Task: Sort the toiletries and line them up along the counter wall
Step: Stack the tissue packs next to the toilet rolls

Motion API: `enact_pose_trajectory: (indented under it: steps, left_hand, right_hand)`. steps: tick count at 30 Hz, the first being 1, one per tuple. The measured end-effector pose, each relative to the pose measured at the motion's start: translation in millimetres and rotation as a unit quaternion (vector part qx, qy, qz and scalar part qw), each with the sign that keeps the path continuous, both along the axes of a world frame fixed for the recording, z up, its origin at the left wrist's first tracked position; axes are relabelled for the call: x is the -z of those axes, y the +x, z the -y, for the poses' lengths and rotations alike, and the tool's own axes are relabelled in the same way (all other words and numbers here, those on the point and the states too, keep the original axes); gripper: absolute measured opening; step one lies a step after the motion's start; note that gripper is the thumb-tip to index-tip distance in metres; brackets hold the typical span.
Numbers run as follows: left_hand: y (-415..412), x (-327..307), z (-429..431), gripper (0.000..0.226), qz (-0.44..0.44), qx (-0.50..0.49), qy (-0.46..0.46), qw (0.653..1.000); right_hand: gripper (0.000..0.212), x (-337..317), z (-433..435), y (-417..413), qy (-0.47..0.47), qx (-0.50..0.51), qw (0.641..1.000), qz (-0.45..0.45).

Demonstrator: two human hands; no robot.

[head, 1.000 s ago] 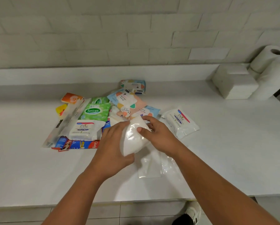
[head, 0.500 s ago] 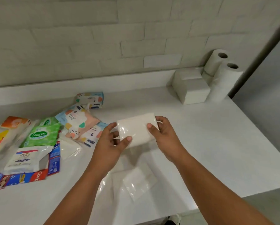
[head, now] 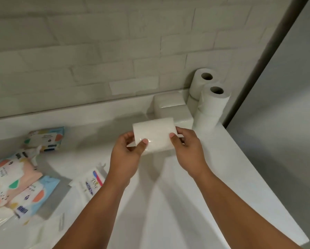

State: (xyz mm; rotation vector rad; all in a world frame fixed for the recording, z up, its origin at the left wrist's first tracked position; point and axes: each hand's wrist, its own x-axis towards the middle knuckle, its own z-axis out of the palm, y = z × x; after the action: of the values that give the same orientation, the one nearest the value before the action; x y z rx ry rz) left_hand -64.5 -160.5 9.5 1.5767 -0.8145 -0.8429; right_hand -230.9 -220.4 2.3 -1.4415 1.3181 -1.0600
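Note:
A white tissue pack (head: 155, 134) in clear wrap is held above the counter by both hands. My left hand (head: 127, 155) pinches its left end with the thumb on top. My right hand (head: 187, 150) grips its right end. Just behind the pack, a stack of similar white tissue packs (head: 170, 106) stands against the counter wall. Two white toilet rolls (head: 212, 103) stand in the corner to the right of that stack.
Colourful wipe packs (head: 15, 182) lie at the left, with another patterned pack (head: 46, 139) near the wall. A Dove pack (head: 91, 183) lies under my left forearm. The counter (head: 222, 177) ends at a curved right edge beside a grey wall.
Both hands have carried the white tissue pack up and to the right, toward the stack by the wall. The view has swung right, so the pile of packs has slid to the left edge.

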Motion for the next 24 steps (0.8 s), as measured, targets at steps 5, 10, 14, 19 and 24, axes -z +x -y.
enact_pose_trajectory:
  steps: [5, 10, 14, 19, 24]
  left_hand:
    - [-23.6, -12.0, 64.8, 0.03, 0.015, -0.015, -0.028, 0.999]
    - [-24.4, -25.0, 127.4, 0.033, 0.072, 0.011, -0.021, 0.997]
    - [-25.7, -27.2, 167.7, 0.023, 0.135, 0.006, -0.033, 0.99]
    - [-23.0, -14.3, 203.9, 0.019, 0.209, 0.013, -0.01, 0.978]
    - [-23.0, 1.8, 219.1, 0.024, 0.245, 0.04, 0.025, 0.968]
  right_hand:
    - [0.031, -19.0, 61.9, -20.2, -0.048, -0.004, 0.998, -0.044]
    - [0.029, -37.0, 120.2, -23.6, -0.056, 0.029, 0.997, -0.053]
    - [0.022, -38.2, 158.1, -19.8, -0.07, 0.002, 0.993, -0.097]
    - [0.019, -23.0, 194.0, -12.2, -0.044, 0.006, 0.992, -0.12]
    - [0.02, -12.2, 205.3, -9.8, -0.017, -0.014, 0.981, -0.192]
